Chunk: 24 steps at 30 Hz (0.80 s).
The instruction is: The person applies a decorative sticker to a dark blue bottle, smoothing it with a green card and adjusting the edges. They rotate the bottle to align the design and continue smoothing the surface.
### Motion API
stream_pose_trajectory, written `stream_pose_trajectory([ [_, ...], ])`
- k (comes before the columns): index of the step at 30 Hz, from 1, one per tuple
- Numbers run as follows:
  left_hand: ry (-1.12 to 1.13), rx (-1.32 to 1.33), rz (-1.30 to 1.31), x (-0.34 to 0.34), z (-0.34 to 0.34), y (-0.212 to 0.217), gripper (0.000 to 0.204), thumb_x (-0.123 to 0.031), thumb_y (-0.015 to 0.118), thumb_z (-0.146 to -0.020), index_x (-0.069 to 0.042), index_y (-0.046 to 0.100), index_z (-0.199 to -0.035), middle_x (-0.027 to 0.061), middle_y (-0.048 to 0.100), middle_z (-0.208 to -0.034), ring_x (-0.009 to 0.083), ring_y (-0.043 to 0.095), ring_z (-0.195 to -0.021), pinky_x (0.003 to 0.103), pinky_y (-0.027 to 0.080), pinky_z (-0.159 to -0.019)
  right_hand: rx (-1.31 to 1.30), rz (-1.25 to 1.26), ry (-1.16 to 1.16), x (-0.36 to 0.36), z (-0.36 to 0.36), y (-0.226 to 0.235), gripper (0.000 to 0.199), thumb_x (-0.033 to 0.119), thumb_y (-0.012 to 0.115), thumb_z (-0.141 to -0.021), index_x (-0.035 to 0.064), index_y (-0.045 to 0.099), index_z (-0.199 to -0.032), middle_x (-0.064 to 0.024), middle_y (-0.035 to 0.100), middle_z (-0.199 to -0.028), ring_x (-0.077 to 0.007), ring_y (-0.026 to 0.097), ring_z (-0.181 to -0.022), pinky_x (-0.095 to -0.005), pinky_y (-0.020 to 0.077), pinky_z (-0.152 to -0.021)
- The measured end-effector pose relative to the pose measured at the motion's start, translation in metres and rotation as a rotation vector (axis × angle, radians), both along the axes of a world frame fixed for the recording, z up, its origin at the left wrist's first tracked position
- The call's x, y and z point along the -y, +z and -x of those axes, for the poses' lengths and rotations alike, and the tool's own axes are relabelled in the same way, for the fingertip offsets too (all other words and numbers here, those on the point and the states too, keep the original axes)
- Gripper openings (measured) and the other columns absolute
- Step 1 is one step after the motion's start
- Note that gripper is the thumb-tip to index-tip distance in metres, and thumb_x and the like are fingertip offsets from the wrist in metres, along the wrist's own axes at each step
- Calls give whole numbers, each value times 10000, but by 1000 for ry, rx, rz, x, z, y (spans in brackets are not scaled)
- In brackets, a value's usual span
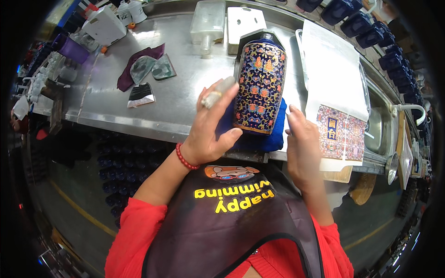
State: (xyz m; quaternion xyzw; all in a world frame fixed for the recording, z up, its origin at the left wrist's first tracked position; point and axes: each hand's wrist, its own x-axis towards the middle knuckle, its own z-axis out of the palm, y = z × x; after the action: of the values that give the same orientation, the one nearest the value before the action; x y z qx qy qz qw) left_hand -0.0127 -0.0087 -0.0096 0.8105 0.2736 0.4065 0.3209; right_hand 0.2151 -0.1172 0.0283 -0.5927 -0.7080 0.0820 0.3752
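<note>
A dark blue bottle (259, 88) covered in orange, gold and pink floral patterns leans back on a folded blue cloth (274, 139), its neck pointing away from me. My left hand (208, 118) is at the bottle's left side, open, with fingers stretched and thumb apart; pale wraps cover some fingers. Whether its fingertips touch the glass is unclear. Right of the bottle, apart from it, my right hand (303, 148) is slightly blurred with its fingers drawn together. A small dark bit shows at them, too little to name. Beside this hand lies a patterned decal sheet (340, 134) with white paper (329, 69).
Dark pads and cloth scraps (150, 69) lie on the metal table (176, 102) at left. A clear container (207, 23) and a white block (245, 21) stand behind the bottle. At right are a sink (381, 132) and rows of blue bottles (357, 25).
</note>
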Motion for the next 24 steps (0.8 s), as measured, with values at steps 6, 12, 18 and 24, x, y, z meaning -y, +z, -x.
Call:
stream_pose_trajectory([
  [6,114,-162,-333,19,7,-5,475,-371,649,-927,-87,693,-1306,149,691,-1276,351,523,-1326,602,120,-1212,228,1,138,1,5,-7,663,-102,644,-732,142,671,-1347,-267,451,-1501,-414,545,-1216,-464,484,-1016],
  [12,110,-205,-394,21,8,-7,480,-358,665,-937,-65,686,-1317,204,683,-1283,365,544,-1323,590,121,-1218,293,21,151,1,4,-3,633,-40,663,-757,176,670,-1352,-279,439,-1496,-422,536,-1212,-473,479,-1020],
  [18,117,-191,-373,21,6,-9,480,-384,660,-923,-109,692,-1315,147,674,-1302,338,534,-1316,637,130,-1197,316,24,168,-2,5,1,616,-19,662,-773,199,674,-1348,-295,428,-1490,-432,531,-1220,-487,463,-1037],
  [24,112,-191,-375,21,7,-10,489,-390,662,-921,-104,689,-1318,154,672,-1303,341,536,-1317,637,130,-1197,333,32,170,-2,5,3,606,-10,656,-782,213,676,-1345,-297,424,-1494,-432,527,-1225,-492,454,-1047],
])
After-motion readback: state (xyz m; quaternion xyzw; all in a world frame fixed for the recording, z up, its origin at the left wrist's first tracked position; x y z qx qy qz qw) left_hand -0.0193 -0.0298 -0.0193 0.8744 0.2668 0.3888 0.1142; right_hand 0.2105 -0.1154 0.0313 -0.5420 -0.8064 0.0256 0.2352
